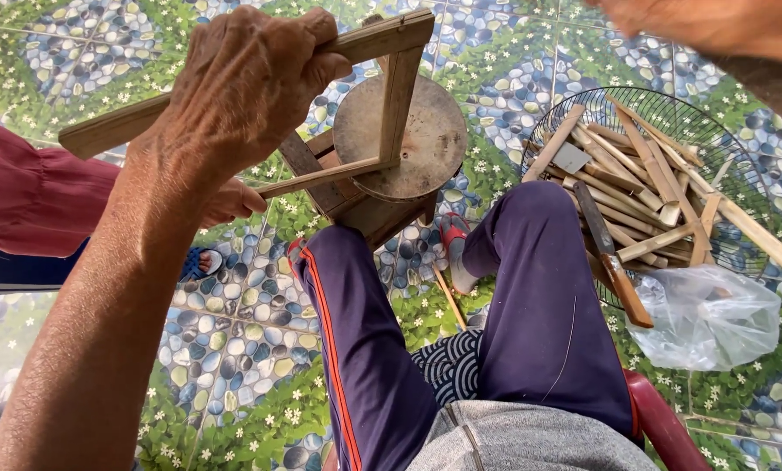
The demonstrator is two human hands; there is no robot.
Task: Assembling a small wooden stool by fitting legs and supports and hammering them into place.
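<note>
Wooden slat frame [382,96], judged light and stiff, sat clenched in the left hand [234,96] by its top bar. Right hand [713,22] showed only partly; its grip could not be told.

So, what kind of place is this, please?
Probably a home craft spot on a tiled floor: the left hand grips a wooden frame, beside a wire basket of bamboo sticks.

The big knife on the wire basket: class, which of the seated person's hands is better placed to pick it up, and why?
Probably the right hand: it is free and hovers above the wire basket on the side where the knife lies. The left hand is closed around the wooden frame.
</note>
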